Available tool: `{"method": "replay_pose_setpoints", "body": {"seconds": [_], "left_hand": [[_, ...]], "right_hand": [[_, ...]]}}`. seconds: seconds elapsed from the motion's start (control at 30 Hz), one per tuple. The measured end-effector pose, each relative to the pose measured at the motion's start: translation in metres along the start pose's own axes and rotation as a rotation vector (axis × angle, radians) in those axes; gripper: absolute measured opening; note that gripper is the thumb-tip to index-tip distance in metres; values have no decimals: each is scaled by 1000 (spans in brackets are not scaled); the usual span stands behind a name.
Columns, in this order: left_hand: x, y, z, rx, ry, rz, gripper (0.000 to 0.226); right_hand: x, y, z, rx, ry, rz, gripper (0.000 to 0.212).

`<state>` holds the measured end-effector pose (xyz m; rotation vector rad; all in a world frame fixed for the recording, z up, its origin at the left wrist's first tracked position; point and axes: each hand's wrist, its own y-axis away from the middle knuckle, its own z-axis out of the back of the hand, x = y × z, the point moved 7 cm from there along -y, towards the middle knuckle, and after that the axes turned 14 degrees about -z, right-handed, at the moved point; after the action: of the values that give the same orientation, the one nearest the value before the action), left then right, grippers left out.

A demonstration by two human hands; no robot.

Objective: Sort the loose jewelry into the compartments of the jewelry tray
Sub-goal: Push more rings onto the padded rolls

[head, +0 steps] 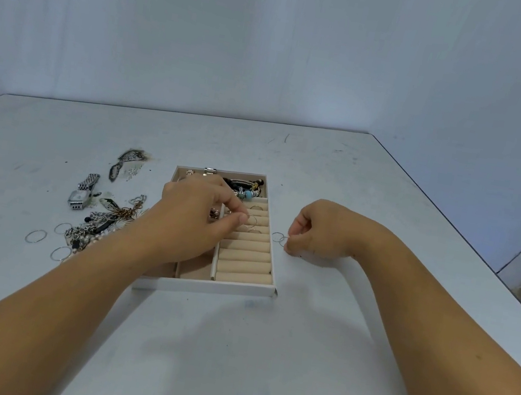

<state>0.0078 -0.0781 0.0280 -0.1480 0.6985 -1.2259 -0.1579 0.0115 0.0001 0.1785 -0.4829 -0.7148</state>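
A: Jewelry tray (208,287) location?

B: Centre of the tabletop (316,329), near side square to the front edge. Ring rolls along its right side; small compartments on the left, largely hidden under the left hand (194,217).

A: Left hand state?

B: Thumb and forefinger pinched on a thin ring (252,221) over the upper ring rolls. Seated in a slot or just above it: cannot tell.

A: Right hand (319,230)?

B: On the tabletop just beside the tray's right wall, fingers curled closed on thin wire rings (280,238). Count unclear; partly hidden by the fingertips.

A: Remaining loose jewelry (97,227)?

B: Heaped toward the left edge: a watch (82,193), thin hoops (36,236), tangled pieces, partly cut off by the left forearm. Beaded bracelets (246,189) in the tray's far-right compartment.
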Motion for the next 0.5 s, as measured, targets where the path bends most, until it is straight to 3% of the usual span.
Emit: {"method": "replay_pose_setpoints", "body": {"seconds": [0.37,0.5], "left_hand": [[-1,0,0,-11,4,-14,8],[-1,1,0,-6,15,-16,7]], "right_hand": [[3,5,0,-75,56,-2,27],[1,8,-6,-97,87,-17,45]]}}
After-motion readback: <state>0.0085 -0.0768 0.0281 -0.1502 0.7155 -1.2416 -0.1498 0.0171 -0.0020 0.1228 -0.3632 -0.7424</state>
